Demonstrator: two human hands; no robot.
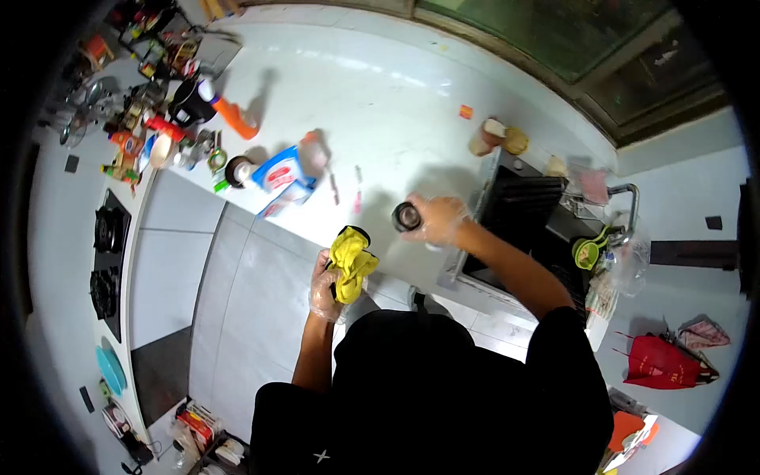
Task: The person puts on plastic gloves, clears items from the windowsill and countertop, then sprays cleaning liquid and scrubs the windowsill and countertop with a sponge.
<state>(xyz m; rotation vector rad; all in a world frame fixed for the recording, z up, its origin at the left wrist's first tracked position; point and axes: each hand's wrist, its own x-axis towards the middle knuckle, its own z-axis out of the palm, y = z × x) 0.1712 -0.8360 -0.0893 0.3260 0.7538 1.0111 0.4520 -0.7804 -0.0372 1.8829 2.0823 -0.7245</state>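
My left hand (pixel 323 294), in a clear plastic glove, is closed around a crumpled yellow cloth (pixel 350 265) with dark edging, just in front of the counter's edge. Over the white counter (pixel 348 95), my gloved right hand (pixel 440 218) grips a dark round container (pixel 406 216), seen from its top end. Its exact kind is unclear. Left of it on the counter lie a dark thin stick-like item (pixel 333 190) and a small pink strip (pixel 357 202). A blue-and-white packet (pixel 283 176) stands farther left, beside a blurred pale-orange item (pixel 314 150).
A sink (pixel 514 229) with a faucet (pixel 629 210) and a green strainer (pixel 586 253) is on the right. At the left stand an orange spray bottle (pixel 236 119), a black pitcher (pixel 188 104) and several bottles. Jars (pixel 486 138) stand behind the sink. A gas stove (pixel 109 253) is far left.
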